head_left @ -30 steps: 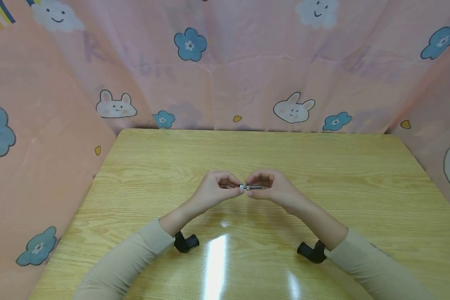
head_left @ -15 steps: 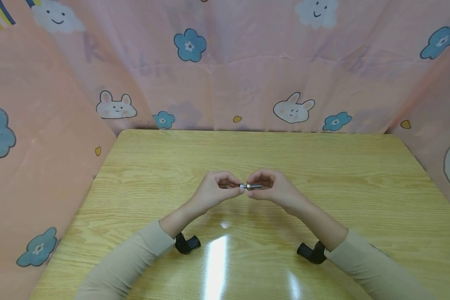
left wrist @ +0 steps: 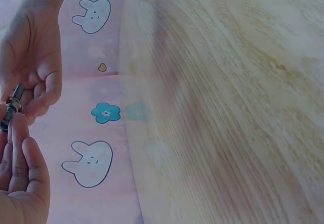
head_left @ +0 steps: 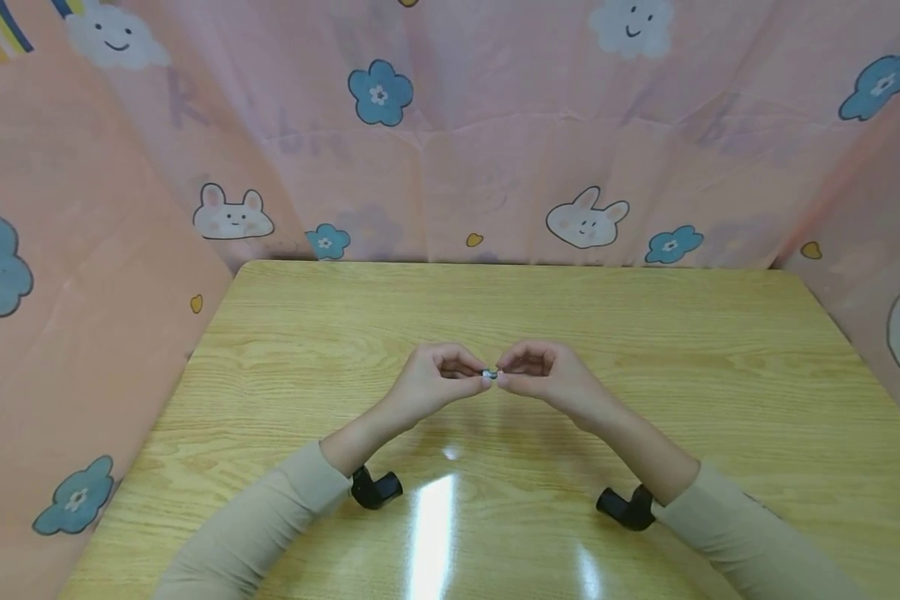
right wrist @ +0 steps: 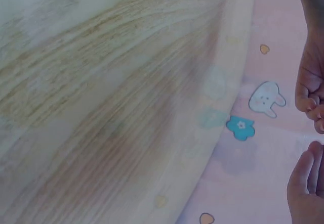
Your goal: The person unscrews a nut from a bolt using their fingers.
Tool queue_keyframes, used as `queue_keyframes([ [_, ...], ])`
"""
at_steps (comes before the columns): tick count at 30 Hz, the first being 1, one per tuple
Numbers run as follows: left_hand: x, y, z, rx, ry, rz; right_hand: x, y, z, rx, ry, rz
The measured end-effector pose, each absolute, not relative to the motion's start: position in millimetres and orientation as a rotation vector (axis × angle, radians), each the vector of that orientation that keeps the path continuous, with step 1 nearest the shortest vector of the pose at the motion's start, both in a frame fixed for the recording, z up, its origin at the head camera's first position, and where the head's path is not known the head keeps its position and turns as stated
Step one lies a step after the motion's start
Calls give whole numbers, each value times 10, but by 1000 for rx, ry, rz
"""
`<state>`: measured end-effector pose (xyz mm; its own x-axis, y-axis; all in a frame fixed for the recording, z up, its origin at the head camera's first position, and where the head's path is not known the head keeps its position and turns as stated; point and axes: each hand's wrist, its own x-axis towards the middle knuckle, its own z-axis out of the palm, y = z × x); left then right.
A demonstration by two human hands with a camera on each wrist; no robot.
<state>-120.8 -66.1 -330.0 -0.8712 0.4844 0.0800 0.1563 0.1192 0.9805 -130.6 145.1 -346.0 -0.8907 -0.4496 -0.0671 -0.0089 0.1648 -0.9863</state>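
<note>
Close over the middle of the table, a small metal bolt [head_left: 491, 374] lies sideways between both hands. My left hand [head_left: 437, 372] pinches its head end between thumb and fingertips. From the other side, my right hand [head_left: 543, 371] pinches the nut on the bolt, its fingertips covering most of it. In the left wrist view, the bolt's shank [left wrist: 18, 90] points towards the right palm, with the nut [left wrist: 13, 102] partway along it. Only the hands' edges show in the right wrist view; the bolt is out of sight there.
Beneath the hands is a wood-grain table [head_left: 307, 333]. Pink printed cloth [head_left: 450, 167] hangs behind it and at both sides. A black wrist-worn device [head_left: 376, 488] sits under the left sleeve, with a matching black device [head_left: 626, 507] under the right.
The right thumb and fingertips have closed over the nut, which showed between them half a second ago, and the bolt's shank is now mostly hidden. The left hand has barely moved.
</note>
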Motion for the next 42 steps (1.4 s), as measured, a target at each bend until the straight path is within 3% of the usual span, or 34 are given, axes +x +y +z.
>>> queue_keyframes([
  [31,-1195,-700,-3252,618,2143,1823,-1305,1433,-3452,-366,2086,-1741],
  [42,-1248,-678,-3359,621,2150,1822,-1309,1421,-3415,-517,2181,-1696],
])
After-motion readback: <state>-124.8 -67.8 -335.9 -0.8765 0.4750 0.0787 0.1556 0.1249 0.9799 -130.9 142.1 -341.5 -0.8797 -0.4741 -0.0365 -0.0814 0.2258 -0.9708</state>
